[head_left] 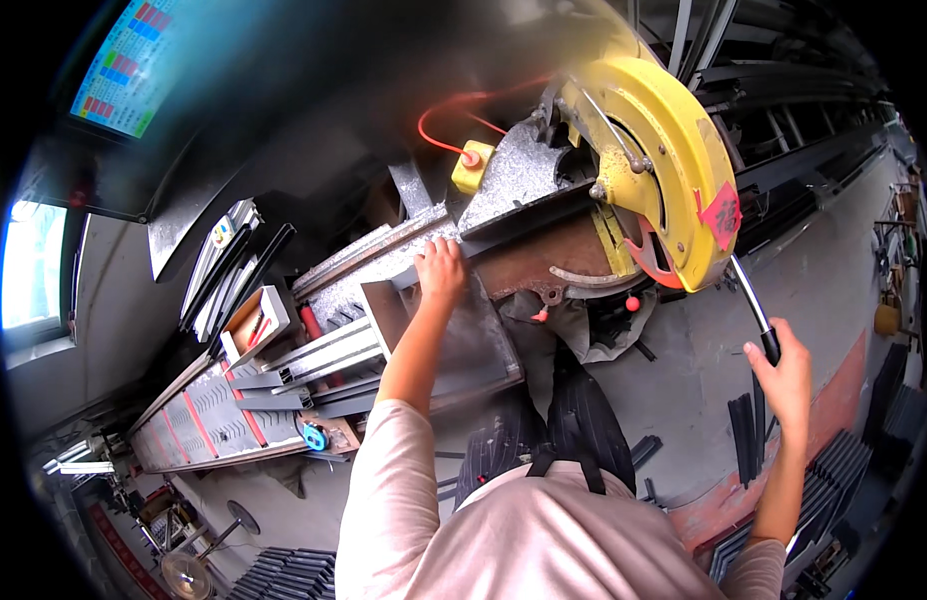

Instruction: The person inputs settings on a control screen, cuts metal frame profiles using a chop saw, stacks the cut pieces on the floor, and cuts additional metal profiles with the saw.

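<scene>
My left hand (440,270) is closed at the left end of a dark metal profile (528,222), which lies along the saw's fence; its fingertips curl over the top edge. With my right hand (786,368) I grip the black-ended lever handle (751,295) of a large yellow cut-off saw (683,130). The saw's round guard stands raised above the brown metal saw table (533,262), to the right of my left hand. A red paper diamond (720,214) is stuck on the guard. The blade is mostly hidden by the guard.
Left of the saw runs a long bench (173,425) with silver and dark profiles (323,360), an open box (258,325) and a blue tape measure (314,436). A yellow switch box (472,168) with a red cable sits behind. Dark profile stacks (833,475) lie right.
</scene>
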### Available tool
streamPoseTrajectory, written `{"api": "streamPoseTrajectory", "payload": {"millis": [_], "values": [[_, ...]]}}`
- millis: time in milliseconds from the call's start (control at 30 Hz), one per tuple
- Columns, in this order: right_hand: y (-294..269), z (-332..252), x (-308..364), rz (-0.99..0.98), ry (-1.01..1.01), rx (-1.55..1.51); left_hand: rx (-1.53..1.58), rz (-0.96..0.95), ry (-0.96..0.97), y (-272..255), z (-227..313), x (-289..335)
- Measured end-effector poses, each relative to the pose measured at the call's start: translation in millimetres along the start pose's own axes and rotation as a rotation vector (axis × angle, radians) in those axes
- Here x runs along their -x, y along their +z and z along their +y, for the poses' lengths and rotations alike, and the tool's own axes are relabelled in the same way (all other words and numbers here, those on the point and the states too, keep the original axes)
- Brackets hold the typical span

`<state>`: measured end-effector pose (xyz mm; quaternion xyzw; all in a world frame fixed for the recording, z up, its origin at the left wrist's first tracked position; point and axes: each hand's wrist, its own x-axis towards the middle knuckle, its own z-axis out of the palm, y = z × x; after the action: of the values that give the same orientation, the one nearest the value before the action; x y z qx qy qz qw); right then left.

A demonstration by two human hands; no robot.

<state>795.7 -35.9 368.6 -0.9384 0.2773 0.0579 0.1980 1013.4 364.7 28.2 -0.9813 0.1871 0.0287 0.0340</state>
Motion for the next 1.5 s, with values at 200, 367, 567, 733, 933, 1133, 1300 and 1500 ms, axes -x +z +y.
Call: {"api": "streamPoseTrajectory", "payload": {"millis": [200,367,567,733,933,1133,1300,1500], "values": [[39,41,2,-0.135,0.155,-0.251,-0.080,-0.064,-0.001,-6,4,-3],[70,58,5,-0.158,0.189,-0.269,-0.072,-0.028,-0.004,-2,3,-2],[85,71,4,-0.126,0.152,-0.245,-0.069,-0.037,-0.009,-1,4,-3],[87,67,6,-0.136,0.197,-0.280,-0.095,0.015,-0.013,1,4,-1],[97,75,6,-0.113,0.155,-0.266,-0.069,-0.026,-0.020,2,3,-2],[118,88,5,-0.077,0.121,-0.261,-0.075,-0.055,-0.014,-2,4,-2],[154,116,0,-0.075,0.174,-0.254,-0.117,-0.087,-0.019,-7,6,-3],[197,140,-11,-0.096,0.220,-0.277,-0.109,-0.096,-0.018,-8,11,-4]]}}
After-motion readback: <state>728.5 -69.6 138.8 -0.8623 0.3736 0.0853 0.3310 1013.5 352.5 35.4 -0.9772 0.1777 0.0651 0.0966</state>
